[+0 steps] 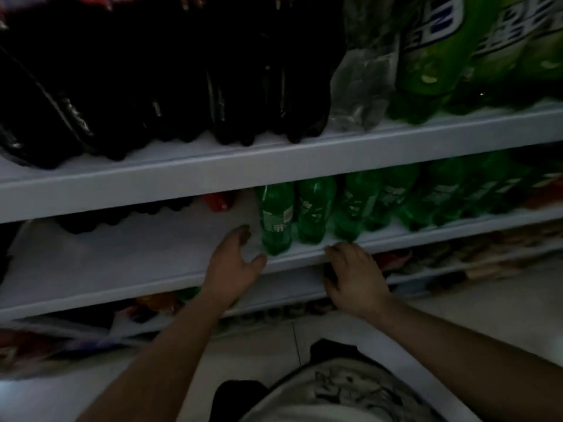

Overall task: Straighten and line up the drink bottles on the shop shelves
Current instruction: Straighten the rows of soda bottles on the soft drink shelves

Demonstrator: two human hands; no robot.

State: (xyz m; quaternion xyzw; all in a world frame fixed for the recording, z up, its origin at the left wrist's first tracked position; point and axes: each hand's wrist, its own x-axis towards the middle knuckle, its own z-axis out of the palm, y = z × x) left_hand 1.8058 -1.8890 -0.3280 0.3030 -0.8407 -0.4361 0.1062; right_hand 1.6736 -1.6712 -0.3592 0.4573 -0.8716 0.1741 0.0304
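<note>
Bottle (pixel 276 219) (green) just beside left hand (pixel 236 263), right hand (pixel 355 275) at shelf edge (pixel 292 261)

Bottle tops (pixel 316 184) behind upper shelf (pixel 274 172)

Open stretch: the bare board of the middle shelf (pixel 122 257), left of the leftmost green bottle (pixel 277 217); my left hand (pixel 234 260) is over it, just beside that bottle.
Right side: green bottles packed close in a row.
Back: dark bottles (pixel 122 214) and a red bottle (pixel 219 201) close off the rear.
Overhead: the upper shelf (pixel 274 166) covers the bottle tops.
Front lip: my right hand (pixel 353 278) lies over it; open floor (pixel 457 306) lies below.
</note>
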